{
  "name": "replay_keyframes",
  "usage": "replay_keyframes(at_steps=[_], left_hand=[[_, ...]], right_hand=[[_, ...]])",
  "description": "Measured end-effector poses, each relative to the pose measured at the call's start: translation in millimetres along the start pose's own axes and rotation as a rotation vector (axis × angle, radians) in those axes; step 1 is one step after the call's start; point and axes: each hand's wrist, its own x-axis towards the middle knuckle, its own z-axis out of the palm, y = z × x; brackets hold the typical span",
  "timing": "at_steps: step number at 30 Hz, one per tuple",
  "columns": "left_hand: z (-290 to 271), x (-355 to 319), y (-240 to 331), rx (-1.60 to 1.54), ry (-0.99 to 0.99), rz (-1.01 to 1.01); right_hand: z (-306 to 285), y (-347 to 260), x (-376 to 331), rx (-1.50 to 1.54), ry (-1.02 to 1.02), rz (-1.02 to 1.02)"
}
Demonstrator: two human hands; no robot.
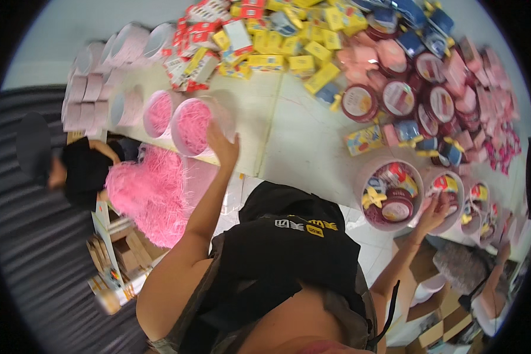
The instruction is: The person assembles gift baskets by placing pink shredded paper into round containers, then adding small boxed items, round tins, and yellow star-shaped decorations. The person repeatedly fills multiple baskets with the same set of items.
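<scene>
My left hand (223, 146) holds the near side of a pale pink round box (224, 112) filled with pink shredded paper (193, 125). Its fingers lie by the rim, the thumb apart along the outer wall. A similar box of shredded paper (157, 114) is just left of it. On the right, my right hand (432, 215) has its fingers over the near rim of a filled round box (458, 187). Beside that hand sits another filled box (364, 197), containing a dark red round tub (397, 205), a yellow bow-like piece (373, 197) and colourful packets.
Yellow cartons (268, 42), red-and-white cartons (202, 35), dark red tubs (360, 102) and pink packets (454, 76) cover the table's far side. Empty round boxes (130, 44) stand far left. A person (88, 171) is beside a heap of pink shreds (153, 194). Another arm (494, 289) shows lower right.
</scene>
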Motion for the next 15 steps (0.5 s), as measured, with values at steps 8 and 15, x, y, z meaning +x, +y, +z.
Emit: replay_keyframes(at_steps=[8,15], left_hand=[[30.1,-27.8,-18.7,-0.200,-0.388,-0.120],[-3.0,33.9,79.0,-1.000,-0.635,0.130]], right_hand=[[203.0,-281.7,-141.6,0.511,-0.877,-0.134],[294.6,-285.2,-180.3,0.419,-0.738,0.032]])
